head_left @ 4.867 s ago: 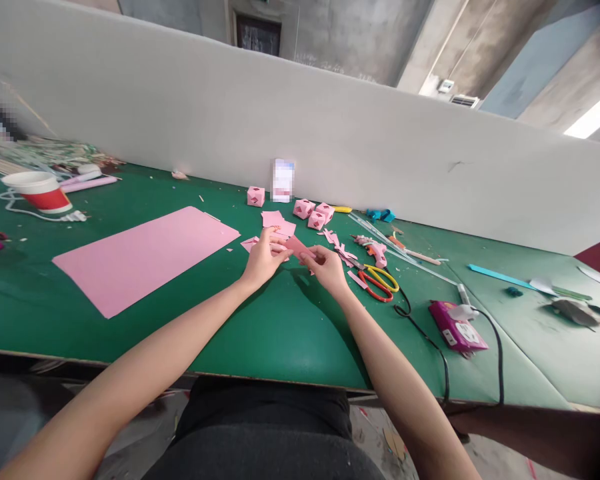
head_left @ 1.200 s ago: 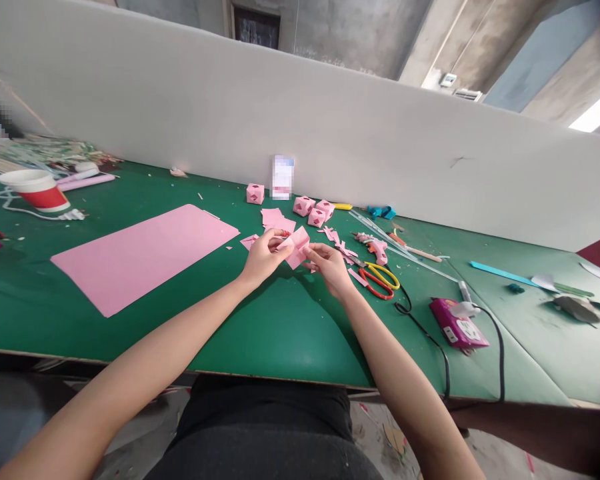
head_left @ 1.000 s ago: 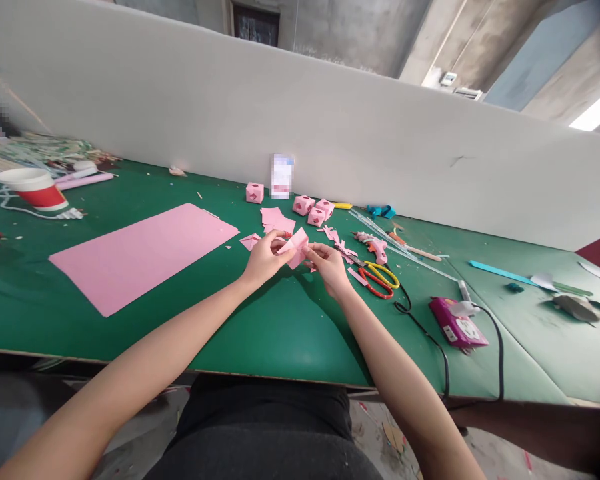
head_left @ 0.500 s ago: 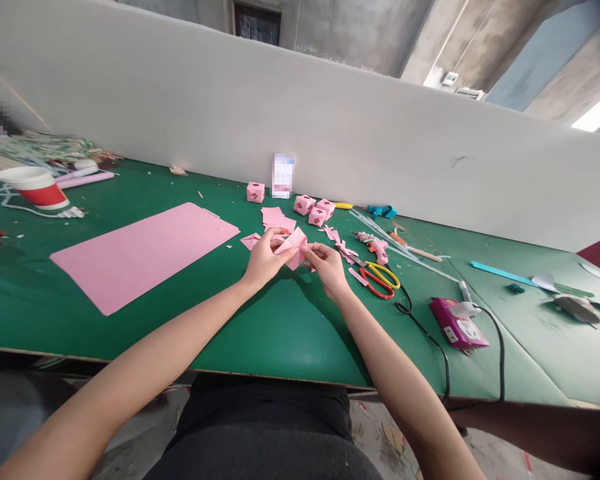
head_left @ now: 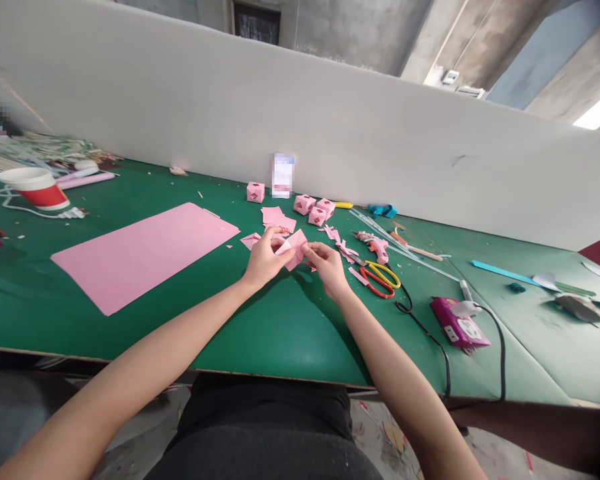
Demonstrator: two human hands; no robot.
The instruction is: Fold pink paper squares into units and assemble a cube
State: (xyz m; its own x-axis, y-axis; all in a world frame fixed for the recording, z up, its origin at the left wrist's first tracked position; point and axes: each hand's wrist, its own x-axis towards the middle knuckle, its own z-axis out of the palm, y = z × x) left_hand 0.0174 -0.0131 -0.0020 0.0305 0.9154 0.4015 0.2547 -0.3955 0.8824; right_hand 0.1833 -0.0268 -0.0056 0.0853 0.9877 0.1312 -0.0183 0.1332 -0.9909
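Between my hands is a small folded piece of pink paper (head_left: 295, 243), held just above the green table (head_left: 280, 333). My left hand (head_left: 267, 257) pinches its left side, thumb in front. On the right, my right hand (head_left: 326, 261) grips the other edge between thumb and fingertips. Behind them lie pink paper squares (head_left: 277, 219), and a folded pink piece (head_left: 251, 241) sits just left of my left hand. Several pink paper cubes with cut-out openings (head_left: 305, 204) stand farther back. Pink paper strips (head_left: 337, 241) are scattered right of my right hand.
Scissors (head_left: 377, 277) and a pink glue gun (head_left: 379, 249) with a black cord lie to the right, near a purple box (head_left: 460, 323). A large pink sheet (head_left: 145, 257) covers the left side. A paper cup (head_left: 35, 188) stands far left; a phone (head_left: 283, 176) leans against the partition (head_left: 300, 100).
The pink paper between my fingers has changed shape slightly, its top point now lower. Both hands stay nearly in place.
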